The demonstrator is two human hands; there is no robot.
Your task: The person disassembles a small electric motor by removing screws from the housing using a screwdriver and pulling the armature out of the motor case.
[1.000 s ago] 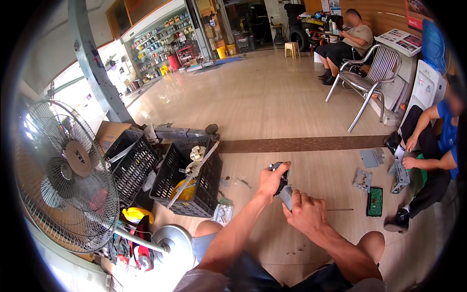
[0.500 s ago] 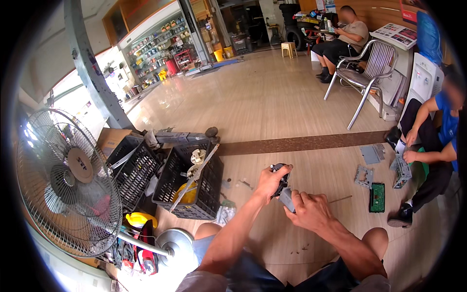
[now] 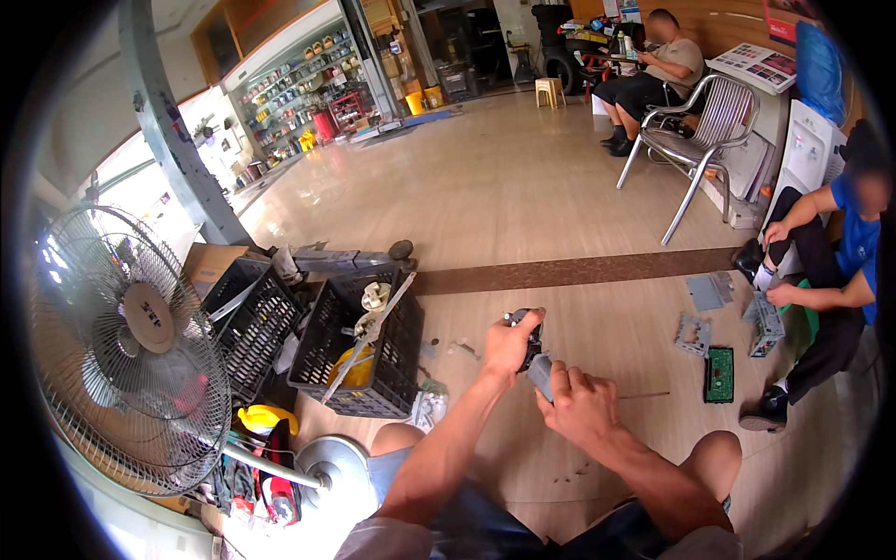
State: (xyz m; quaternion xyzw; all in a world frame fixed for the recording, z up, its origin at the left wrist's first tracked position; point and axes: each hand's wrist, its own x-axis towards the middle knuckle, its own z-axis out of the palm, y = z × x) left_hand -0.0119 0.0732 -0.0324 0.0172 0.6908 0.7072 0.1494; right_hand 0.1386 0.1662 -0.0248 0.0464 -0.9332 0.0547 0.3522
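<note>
My left hand (image 3: 511,344) grips the far end of a small dark and grey device (image 3: 534,359) held above the wooden floor. My right hand (image 3: 578,407) closes around the near grey end of the same device. Both hands touch each other around it, so most of the device is hidden. My bare knees (image 3: 714,455) show below, left and right of my forearms.
A black plastic crate (image 3: 357,371) with tools and a yellow item stands to my left, a second crate (image 3: 245,329) beyond it. A pedestal fan (image 3: 126,350) fills the far left. A person in blue (image 3: 840,252) sits at right by circuit boards (image 3: 719,374). A metal chair (image 3: 695,140) stands behind.
The view has tilted slightly. My hands stay together on the device, with little shift in grip.
</note>
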